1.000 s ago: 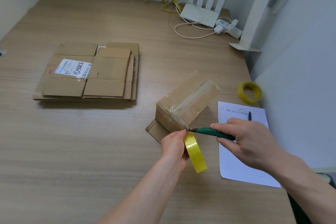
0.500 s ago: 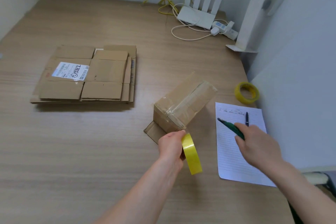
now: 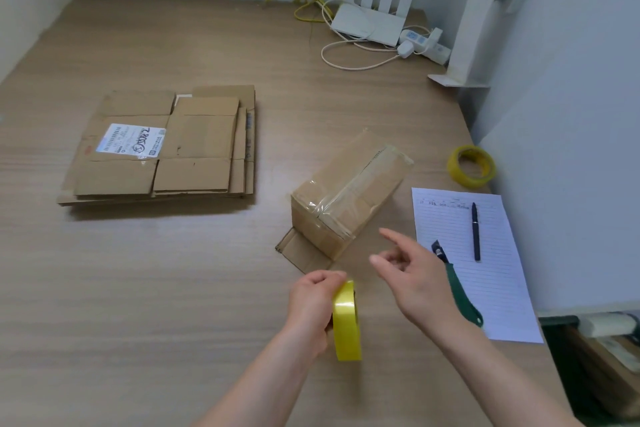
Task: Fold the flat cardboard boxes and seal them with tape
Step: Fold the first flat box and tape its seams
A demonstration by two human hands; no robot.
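A folded cardboard box (image 3: pixel 346 194) lies on the wooden table with clear tape along its top seam and one flap flat on the table at its near end. My left hand (image 3: pixel 313 305) grips a yellow tape roll (image 3: pixel 346 321) just in front of the box. My right hand (image 3: pixel 412 282) hovers beside the roll with fingers spread and holds nothing. A green utility knife (image 3: pixel 457 288) lies on the lined paper to the right of that hand. A stack of flat cardboard boxes (image 3: pixel 166 149) rests at the left, with a white label on top.
A second yellow tape roll (image 3: pixel 471 166) sits by the right wall. The lined paper sheet (image 3: pixel 485 274) carries a dark pen (image 3: pixel 475 230). A white router (image 3: pixel 370 22), cables and a power strip (image 3: pixel 424 43) lie at the back.
My right hand has carried the green knife away from the tape, laid it on the paper and let go. It now reaches back toward the roll. The left hand still holds the roll.
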